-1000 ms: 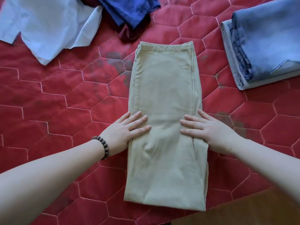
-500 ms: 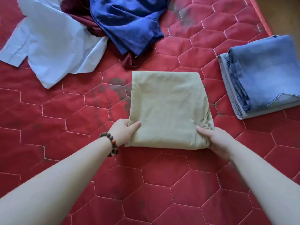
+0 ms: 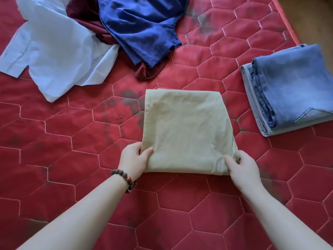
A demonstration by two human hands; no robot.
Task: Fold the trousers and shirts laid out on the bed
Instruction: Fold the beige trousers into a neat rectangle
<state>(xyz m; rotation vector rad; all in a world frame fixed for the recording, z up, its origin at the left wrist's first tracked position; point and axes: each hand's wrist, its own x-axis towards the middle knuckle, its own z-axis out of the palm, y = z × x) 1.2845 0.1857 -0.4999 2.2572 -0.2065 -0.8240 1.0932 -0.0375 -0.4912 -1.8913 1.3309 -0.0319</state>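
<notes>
Count: one khaki trousers (image 3: 187, 130), folded; one stack of folded jeans (image 3: 290, 89); one light blue shirt (image 3: 54, 51); one dark blue garment (image 3: 144, 27); one maroon garment (image 3: 86, 17); two hands; one bead bracelet (image 3: 124, 179). All cloth lies on one bed (image 3: 63, 150) with a red quilted cover, hexagon stitching, dark blotches in places.

Khaki trousers: at frame centre, folded into a compact near-square packet, several layers thick, far edge flat on the bed, surface lightly creased, plain tan with no visible print. Layer edges bunch at the near right corner.

Left hand (image 3: 135, 159): at 7 o'clock of the packet, grip closed on the near left corner, thumb on top, fingers tucked under the cloth. Bracelet on this wrist.

Right hand (image 3: 243, 166): at 5 o'clock of the packet, grip closed on the near right corner, thumb on top pressing the fold, fingers beneath.

Folded jeans: at 2 o'clock from the trousers, well apart, two denim pieces stacked, the darker blue one on top of the paler one, near the bed's right edge.

Unfolded heap at 11 to 12 o'clock: light blue shirt spread out, crumpled, leftmost; maroon garment partly under the dark blue one; dark blue garment rumpled on top, touching the shirt's edge. Heap well apart from the trousers.

Wooden floor (image 3: 306, 17) shows past the bed at 1 o'clock.
</notes>
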